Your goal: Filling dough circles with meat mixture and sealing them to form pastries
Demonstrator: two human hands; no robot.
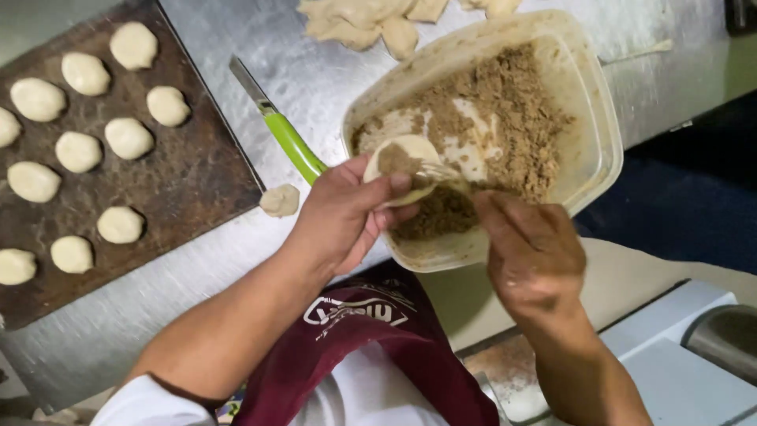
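Brown crumbly filling [505,110] lies heaped in a clear plastic tub [595,150] that stands on the steel bench [315,71]. Over the tub's near corner the left hand [343,217] cups a flattened round of pale dough [406,162], its grip curled under the disc with the thumb pressed across the near edge; a dab of the filling sits on the dough. Just beside it, also over the tub's near rim, the right hand [532,252] has its grip pinched on a fork [441,172], whose tines touch the dough round.

Left of the tub, a knife with a green handle [292,142] lies slantwise on the bench, its handle end hidden behind the left hand. A small lump of dough [280,200] rests on the bench near that knife, between it and a dark baking tray [197,181]. The tray, well left of the tub, carries rows of shaped dough balls [79,150]. Beyond the tub's far rim, loose dough scraps [371,24] lie in a pile. A maroon apron [371,347] shows below the hands.
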